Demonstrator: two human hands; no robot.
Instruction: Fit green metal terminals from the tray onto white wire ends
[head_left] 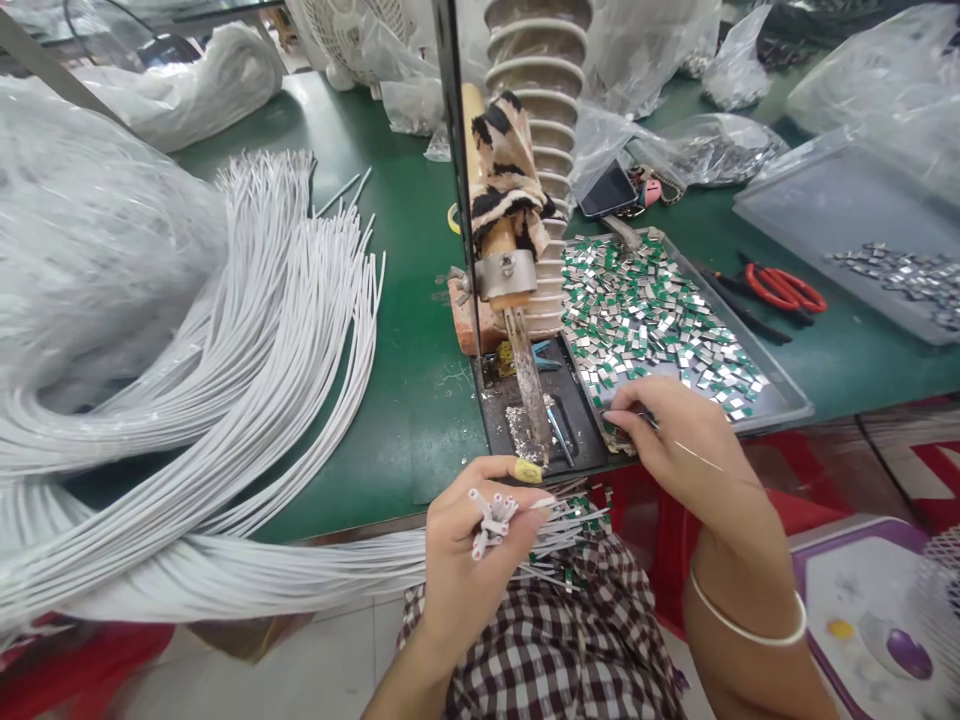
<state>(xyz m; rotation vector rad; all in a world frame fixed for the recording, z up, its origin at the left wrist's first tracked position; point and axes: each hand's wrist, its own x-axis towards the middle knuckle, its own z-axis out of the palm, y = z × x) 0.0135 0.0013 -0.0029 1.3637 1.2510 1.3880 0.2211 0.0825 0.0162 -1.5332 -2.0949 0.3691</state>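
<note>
White cables (300,570) ran from the lower left of the frame into our left hand (480,530) at lower centre, where our fingers curled closed around the bundle. Several cable ends poked up from this grip, and thumb and forefinger were nearly together at one cable; a yellow cover (528,470) wrapped the forefinger's tip. Our right hand (675,435), right of centre, held thumb and forefinger close together at the near left corner of a clear tray (787,411). We could not tell what, if anything, they pinched.

That tray held a loose layer of small green-and-silver boards (645,310). Left of it, a black tray (586,425) contained grey flecks (520,428) and a slim blue tool (559,437), with a soldering iron's tip (528,375) angled down over them. At the right edge, we saw a translucent bin (795,212) with small metal parts (900,275), and at upper right a plastic bag (724,150) of shiny pieces.
</note>
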